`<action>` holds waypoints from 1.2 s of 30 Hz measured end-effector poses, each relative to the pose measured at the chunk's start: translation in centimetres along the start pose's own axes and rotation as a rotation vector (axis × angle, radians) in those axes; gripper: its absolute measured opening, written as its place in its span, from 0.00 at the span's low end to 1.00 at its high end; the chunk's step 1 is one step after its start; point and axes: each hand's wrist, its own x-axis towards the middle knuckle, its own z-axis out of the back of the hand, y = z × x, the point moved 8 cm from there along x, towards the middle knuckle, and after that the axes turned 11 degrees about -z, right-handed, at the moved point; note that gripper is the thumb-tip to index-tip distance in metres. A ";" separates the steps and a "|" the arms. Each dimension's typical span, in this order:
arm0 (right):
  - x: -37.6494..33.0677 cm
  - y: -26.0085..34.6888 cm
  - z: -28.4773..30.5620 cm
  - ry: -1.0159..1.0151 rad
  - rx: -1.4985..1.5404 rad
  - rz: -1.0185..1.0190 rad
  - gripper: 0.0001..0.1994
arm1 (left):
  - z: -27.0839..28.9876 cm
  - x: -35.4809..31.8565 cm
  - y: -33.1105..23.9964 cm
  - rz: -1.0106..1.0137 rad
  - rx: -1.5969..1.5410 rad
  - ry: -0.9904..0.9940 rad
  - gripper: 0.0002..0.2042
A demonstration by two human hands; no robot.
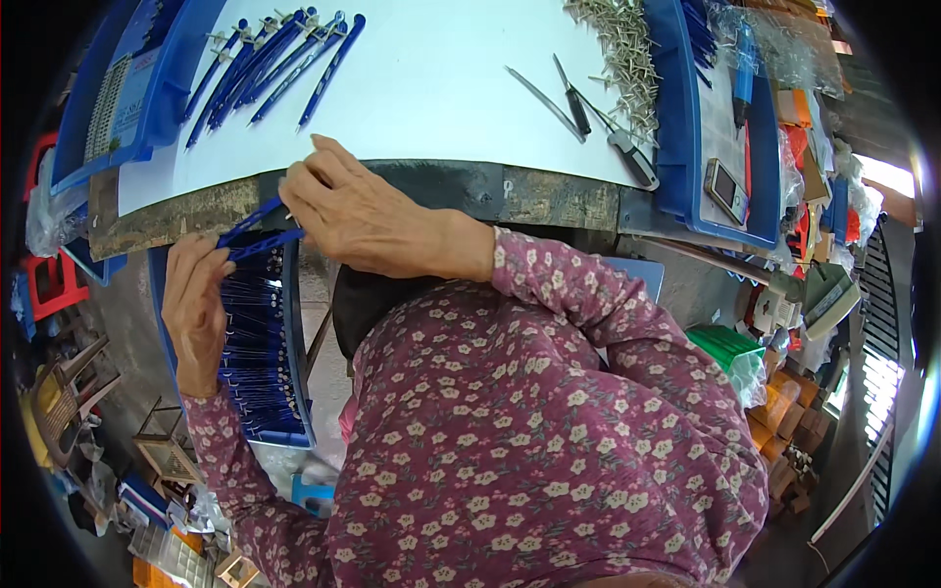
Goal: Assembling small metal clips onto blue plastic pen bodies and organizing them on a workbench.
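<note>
Beyond the table's near edge, at the left, my two hands meet around slim blue pieces (263, 242), which look like drawing-compass legs. My right hand (343, 211) is closed, pinching their right ends with bent fingers. The other ends are gripped by my left hand (196, 294), its fingers pressed together. Below them, a blue tray (302, 392) holds many similar blue pieces with thin metal tips, laid in rows. On the white table top (441, 88) lies a group of blue pieces (279, 64), some with small metal fittings attached.
A heap of small metal fittings (627, 69) lies at the table's right. Beside it are dark-handled slender tools (578, 113). Blue bins stand at the left (162, 108) and right (676, 186); a mobile phone (725, 191) rests in the right one. The table's worn edge (559, 201) runs close to my right arm.
</note>
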 end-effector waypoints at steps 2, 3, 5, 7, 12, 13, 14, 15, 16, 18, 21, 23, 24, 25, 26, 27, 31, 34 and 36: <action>-0.9 -0.4 0.7 0.062 0.042 -0.038 0.20 | -0.4 0.1 0.0 0.069 -0.072 -0.020 0.11; -2.0 -1.1 1.5 0.107 0.039 -0.083 0.22 | -1.3 1.5 -1.8 -0.068 -0.005 0.004 0.10; -4.4 -2.1 3.0 0.189 0.000 -0.146 0.25 | -2.9 3.2 -4.4 -0.255 0.059 0.026 0.10; -7.0 -4.2 3.8 0.258 0.053 -0.311 0.28 | -5.1 4.9 -5.5 -0.325 0.040 0.020 0.11; -8.0 -5.3 4.3 0.211 0.100 -0.445 0.29 | -6.6 6.0 -5.8 -0.386 -0.116 0.046 0.12; -7.2 -4.8 3.9 0.208 0.131 -0.418 0.28 | -6.1 5.6 -5.6 -0.390 -0.117 0.045 0.12; -6.4 -4.5 3.3 0.203 0.160 -0.395 0.27 | -5.3 5.0 -4.7 -0.341 -0.070 0.038 0.11; -5.2 -3.7 2.6 0.169 0.189 -0.332 0.22 | -4.2 4.2 -3.9 -0.291 -0.020 0.032 0.11; -4.1 -2.7 1.7 0.122 0.156 -0.230 0.19 | -3.1 3.3 -2.7 -0.239 0.030 0.013 0.09; -1.6 -1.0 0.8 0.046 0.068 -0.079 0.13 | -1.2 1.7 -0.5 -0.125 0.038 0.024 0.09; 0.0 -0.2 -0.3 -0.009 0.107 -0.044 0.13 | 0.4 -0.2 -0.3 -0.058 0.059 0.001 0.10; -0.6 -0.2 0.1 0.038 0.122 -0.055 0.16 | 0.0 -0.2 -0.1 0.057 0.004 -0.013 0.10; -1.6 -0.9 1.0 0.042 0.114 -0.064 0.16 | -0.8 0.6 -0.5 0.051 -0.006 -0.011 0.10; -2.7 -1.7 2.2 0.057 0.089 -0.114 0.18 | -1.6 2.0 -2.0 -0.048 -0.018 -0.006 0.10; -3.8 -2.6 3.3 0.071 0.068 -0.162 0.19 | -2.5 3.4 -3.5 -0.143 -0.026 0.000 0.11; -5.0 -3.7 4.3 0.093 0.116 -0.255 0.21 | -3.4 4.4 -4.7 -0.210 -0.056 -0.012 0.11; -8.9 -6.7 5.9 0.101 0.183 -0.489 0.23 | -7.4 6.9 -5.8 -0.289 -0.256 0.018 0.12; -8.5 -6.3 5.4 0.062 0.206 -0.463 0.23 | -7.3 6.7 -5.8 -0.318 -0.202 0.075 0.12; -6.6 -5.3 4.0 0.048 0.228 -0.367 0.22 | -5.6 5.5 -4.4 -0.283 -0.108 0.036 0.11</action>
